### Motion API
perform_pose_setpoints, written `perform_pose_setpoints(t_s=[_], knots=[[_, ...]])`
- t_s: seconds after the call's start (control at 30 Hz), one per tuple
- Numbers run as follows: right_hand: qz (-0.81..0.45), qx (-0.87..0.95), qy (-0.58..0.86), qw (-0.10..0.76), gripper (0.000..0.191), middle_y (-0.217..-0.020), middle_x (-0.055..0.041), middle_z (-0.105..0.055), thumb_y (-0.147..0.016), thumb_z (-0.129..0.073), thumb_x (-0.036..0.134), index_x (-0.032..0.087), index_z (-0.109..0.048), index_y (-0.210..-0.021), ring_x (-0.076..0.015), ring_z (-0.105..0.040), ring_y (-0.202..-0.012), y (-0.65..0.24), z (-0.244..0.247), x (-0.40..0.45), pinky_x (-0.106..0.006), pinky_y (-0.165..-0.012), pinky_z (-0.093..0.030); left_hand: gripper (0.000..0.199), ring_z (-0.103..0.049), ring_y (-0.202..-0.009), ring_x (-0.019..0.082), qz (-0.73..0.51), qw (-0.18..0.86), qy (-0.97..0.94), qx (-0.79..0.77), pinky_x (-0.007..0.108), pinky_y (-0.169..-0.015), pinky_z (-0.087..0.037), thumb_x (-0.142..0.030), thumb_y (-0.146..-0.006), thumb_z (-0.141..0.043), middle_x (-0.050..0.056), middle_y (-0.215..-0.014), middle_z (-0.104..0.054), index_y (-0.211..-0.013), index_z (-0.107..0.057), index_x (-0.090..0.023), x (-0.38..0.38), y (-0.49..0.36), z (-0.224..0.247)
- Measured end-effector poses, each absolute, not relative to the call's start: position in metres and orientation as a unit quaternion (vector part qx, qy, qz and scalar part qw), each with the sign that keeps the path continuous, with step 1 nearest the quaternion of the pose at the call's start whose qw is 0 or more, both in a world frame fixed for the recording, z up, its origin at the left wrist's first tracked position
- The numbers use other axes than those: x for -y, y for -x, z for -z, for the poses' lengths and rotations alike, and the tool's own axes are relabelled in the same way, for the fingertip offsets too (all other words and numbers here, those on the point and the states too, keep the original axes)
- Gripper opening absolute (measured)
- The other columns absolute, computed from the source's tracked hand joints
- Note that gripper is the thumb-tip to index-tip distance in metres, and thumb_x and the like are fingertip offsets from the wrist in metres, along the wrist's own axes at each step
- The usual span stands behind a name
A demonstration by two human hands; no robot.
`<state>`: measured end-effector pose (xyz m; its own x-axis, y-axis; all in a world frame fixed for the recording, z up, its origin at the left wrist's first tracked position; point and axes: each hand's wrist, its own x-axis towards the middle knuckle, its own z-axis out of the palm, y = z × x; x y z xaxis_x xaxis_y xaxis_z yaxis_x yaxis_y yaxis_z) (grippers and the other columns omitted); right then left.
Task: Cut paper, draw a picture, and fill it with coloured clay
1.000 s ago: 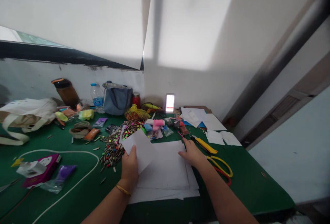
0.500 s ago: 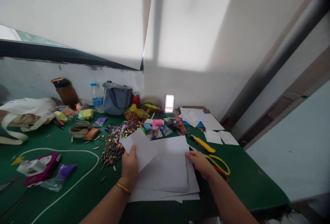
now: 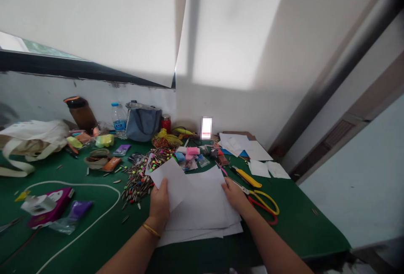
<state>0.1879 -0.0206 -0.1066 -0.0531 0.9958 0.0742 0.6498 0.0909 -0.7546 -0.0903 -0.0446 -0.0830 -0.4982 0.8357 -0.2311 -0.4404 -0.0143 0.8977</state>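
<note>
My left hand [image 3: 159, 201] pinches a small white sheet of paper [image 3: 172, 181], thumb on top, tilted over a stack. Beneath it lie larger white sheets [image 3: 202, 211], loosely stacked with their edges out of line. Closed on the right edge of the upper large sheet is my right hand [image 3: 234, 194]; its thumb shows on top and the other fingers are mostly hidden. Just right of that hand rest scissors [image 3: 263, 200] with a yellow and a red handle, and a yellow utility knife [image 3: 248, 177].
Colourful-tipped small pieces [image 3: 142, 181] are heaped left of the paper. Behind stand a blue-grey bag [image 3: 143, 122], a water bottle [image 3: 119, 122] and a bright, blurred-out screen [image 3: 206, 129]. A white cable [image 3: 104, 223] curves across the green table [image 3: 315, 232]. More papers [image 3: 259, 151] lie back right.
My right hand has shifted left and slightly up, carrying the large sheet's right edge with it. More of the scissors shows. My left hand with the small sheet has barely moved.
</note>
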Motion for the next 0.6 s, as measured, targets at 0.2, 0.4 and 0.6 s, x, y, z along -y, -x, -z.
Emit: perform_pose_setpoints(t_s=[0.2,0.4,0.6], knots=[[-0.144,0.704,0.660,0.219,0.050,-0.136,-0.0157,-0.056,-0.090,-0.043,0.021,0.011,-0.047,-0.138,-0.0237,-0.051,-0.126,-0.188,0.113,0.023,-0.035,-0.109,-0.033,0.025,-0.071,-0.077,0.020,-0.661,0.506,-0.167,-0.528,0.037,-0.079,-0.057,-0.025,-0.091,-0.057,0.011,-0.092,-0.073,-0.112,-0.063,-0.012,0.046,0.082,0.073],[-0.134,0.694,0.666,0.239,0.053,-0.125,-0.0126,-0.063,-0.088,-0.045,0.024,0.016,-0.045,-0.141,-0.0248,-0.058,-0.115,-0.196,0.110,0.029,-0.036,-0.100,-0.041,0.025,-0.071,-0.077,0.020,-0.638,0.548,-0.188,-0.507,0.036,-0.078,-0.057,-0.026,-0.089,-0.061,0.009,-0.088,-0.073,-0.112,-0.063,-0.015,0.055,0.069,0.075],[-0.112,0.726,0.624,0.267,0.045,-0.087,-0.0071,-0.064,-0.085,-0.047,0.026,0.014,-0.056,-0.128,-0.0234,-0.061,-0.085,-0.222,0.109,0.024,-0.036,-0.082,-0.048,0.025,-0.071,-0.072,0.020,-0.633,0.559,-0.187,-0.502,0.035,-0.075,-0.058,-0.027,-0.087,-0.061,0.009,-0.083,-0.073,-0.109,-0.062,-0.015,0.060,0.069,0.076]])
